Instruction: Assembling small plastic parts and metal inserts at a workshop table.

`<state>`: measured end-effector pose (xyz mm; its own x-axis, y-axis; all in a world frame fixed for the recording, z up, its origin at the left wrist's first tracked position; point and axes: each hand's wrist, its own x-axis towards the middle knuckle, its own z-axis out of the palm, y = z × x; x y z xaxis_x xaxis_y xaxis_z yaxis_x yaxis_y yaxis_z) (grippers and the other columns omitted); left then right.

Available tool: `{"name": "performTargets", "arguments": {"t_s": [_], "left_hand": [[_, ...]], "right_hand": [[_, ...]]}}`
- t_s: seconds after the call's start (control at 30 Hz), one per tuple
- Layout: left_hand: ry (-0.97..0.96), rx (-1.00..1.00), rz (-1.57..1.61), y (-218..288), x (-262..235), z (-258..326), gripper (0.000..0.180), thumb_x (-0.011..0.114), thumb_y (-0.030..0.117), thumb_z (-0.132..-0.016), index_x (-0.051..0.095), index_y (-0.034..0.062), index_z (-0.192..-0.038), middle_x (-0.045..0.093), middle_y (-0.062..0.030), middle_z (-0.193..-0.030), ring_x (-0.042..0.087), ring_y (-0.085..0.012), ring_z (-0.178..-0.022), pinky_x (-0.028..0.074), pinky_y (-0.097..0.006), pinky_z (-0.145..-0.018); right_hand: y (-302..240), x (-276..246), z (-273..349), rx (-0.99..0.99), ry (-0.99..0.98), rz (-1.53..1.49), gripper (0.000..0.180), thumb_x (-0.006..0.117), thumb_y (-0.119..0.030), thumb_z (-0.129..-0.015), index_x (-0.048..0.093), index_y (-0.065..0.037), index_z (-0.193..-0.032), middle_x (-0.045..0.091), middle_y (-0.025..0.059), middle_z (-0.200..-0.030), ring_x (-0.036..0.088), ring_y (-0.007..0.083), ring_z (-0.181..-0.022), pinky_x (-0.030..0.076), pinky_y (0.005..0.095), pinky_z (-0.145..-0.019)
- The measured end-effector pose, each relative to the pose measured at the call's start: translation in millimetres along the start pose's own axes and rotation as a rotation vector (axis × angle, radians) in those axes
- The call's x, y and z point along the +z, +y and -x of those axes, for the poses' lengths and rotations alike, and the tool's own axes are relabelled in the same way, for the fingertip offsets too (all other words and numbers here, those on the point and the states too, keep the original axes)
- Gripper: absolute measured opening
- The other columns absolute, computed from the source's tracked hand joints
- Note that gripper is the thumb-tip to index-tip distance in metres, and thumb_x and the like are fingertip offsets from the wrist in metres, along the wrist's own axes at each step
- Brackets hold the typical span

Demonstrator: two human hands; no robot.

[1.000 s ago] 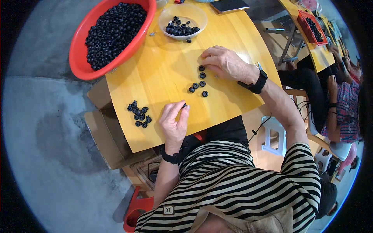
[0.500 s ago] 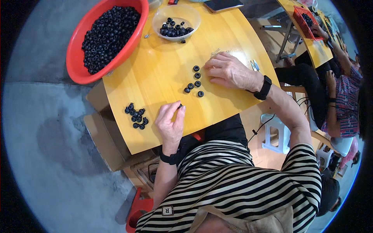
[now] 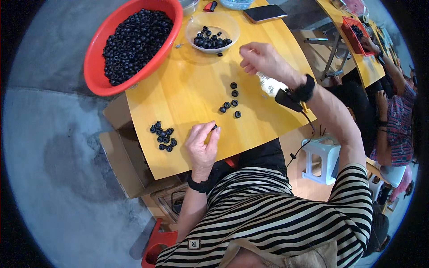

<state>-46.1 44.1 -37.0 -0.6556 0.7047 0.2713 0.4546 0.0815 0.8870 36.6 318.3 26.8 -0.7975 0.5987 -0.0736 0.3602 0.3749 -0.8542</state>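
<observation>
Six black rings (image 3: 235,102) are lying on the yellow table (image 3: 187,94) between the person's two hands.
The left hand (image 3: 201,145) is pinching a small black piece (image 3: 214,127) between thumb and fingertip, almost no gap showing; the right hand (image 3: 263,60) is hovering, fingers loosely curled, and I can't tell whether it's holding anything. Keeping that pinch light and steady is probably what's needed.

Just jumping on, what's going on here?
A person's left hand pinches a small black piece between thumb and fingertips. The right hand is over the table, fingers curled; I can't tell whether it holds anything. Six loose black rings lie between the hands, with a cluster of black pieces at the left. A red basin and a translucent bowl hold more.
</observation>
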Motion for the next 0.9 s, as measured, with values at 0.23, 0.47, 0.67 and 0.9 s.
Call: {"name": "performTargets", "arguments": {"t_s": [0.23,0.47,0.67,0.9], "left_hand": [[0.015,-0.015,0.050,-2,5,1,0.018,0.071,-0.001,-0.079,0.069,-0.0035,-0.097,0.066,-0.0114,-0.087,0.064,-0.0193,-0.079,0.051,-0.028,-0.072],[0.032,-0.032,0.054,3,3,0,0.023,0.071,-0.001,-0.079,0.068,-0.0023,-0.101,0.065,-0.0128,-0.091,0.062,-0.0230,-0.082,0.050,-0.031,-0.073],[0.049,0.023,0.053,-5,1,1,0.023,0.068,-0.003,-0.080,0.067,-0.0036,-0.103,0.063,-0.0105,-0.098,0.058,-0.0160,-0.080,0.048,-0.027,-0.075],[0.133,-0.081,0.250,-11,5,3,0.021,0.057,0.004,-0.094,0.058,-0.0040,-0.113,0.060,-0.0090,-0.109,0.054,-0.0114,-0.092,0.044,-0.026,-0.087]], "right_hand": [[6,-5,-55,0.438,-0.077,-0.466,0.058,0.053,-0.039,-0.097,0.043,0.011,-0.123,0.064,0.0212,-0.088,0.067,0.0245,-0.073,0.058,0.0341,-0.067],[0,-11,-48,0.373,0.025,-0.426,0.040,0.048,-0.023,-0.098,0.051,0.011,-0.119,0.065,0.0192,-0.085,0.068,0.0234,-0.071,0.059,0.0329,-0.061],[-27,0,-7,0.213,0.022,-0.224,0.027,0.041,-0.014,-0.097,0.054,0.009,-0.098,0.065,0.0177,-0.073,0.066,0.0210,-0.061,0.057,0.0321,-0.054],[-26,23,7,0.134,-0.049,-0.067,0.045,0.042,-0.016,-0.100,0.041,0.008,-0.137,0.065,0.0127,-0.075,0.065,0.0158,-0.063,0.056,0.0276,-0.058]]}}
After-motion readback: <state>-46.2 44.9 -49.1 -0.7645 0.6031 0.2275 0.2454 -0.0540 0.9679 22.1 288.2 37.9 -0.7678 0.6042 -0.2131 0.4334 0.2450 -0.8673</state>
